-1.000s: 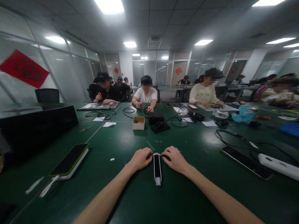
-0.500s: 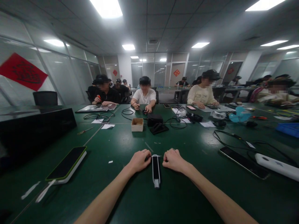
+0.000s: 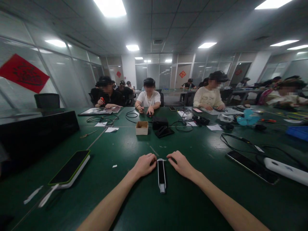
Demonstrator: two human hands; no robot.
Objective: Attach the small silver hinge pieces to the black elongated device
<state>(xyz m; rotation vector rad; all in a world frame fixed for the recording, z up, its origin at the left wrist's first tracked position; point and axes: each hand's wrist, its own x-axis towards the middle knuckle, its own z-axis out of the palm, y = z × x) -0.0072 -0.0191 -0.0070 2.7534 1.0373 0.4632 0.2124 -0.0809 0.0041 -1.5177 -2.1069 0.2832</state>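
Note:
A narrow white device with a black face lies lengthwise on the green table, straight in front of me. My left hand rests curled against the left side of its far end, fingers closed on it. On the other side my right hand pinches a thin tool or pin that I cannot make out, held at the device's far tip. Both forearms reach in from the bottom edge.
A tablet in a green case lies at the left, a dark phone and a white power strip with cables at the right. A small cardboard box and black gear sit farther back. Several people work at the far side.
My right hand has opened slightly and shifted at the device's far tip. The view has tipped a little. The device and my left hand stay in place.

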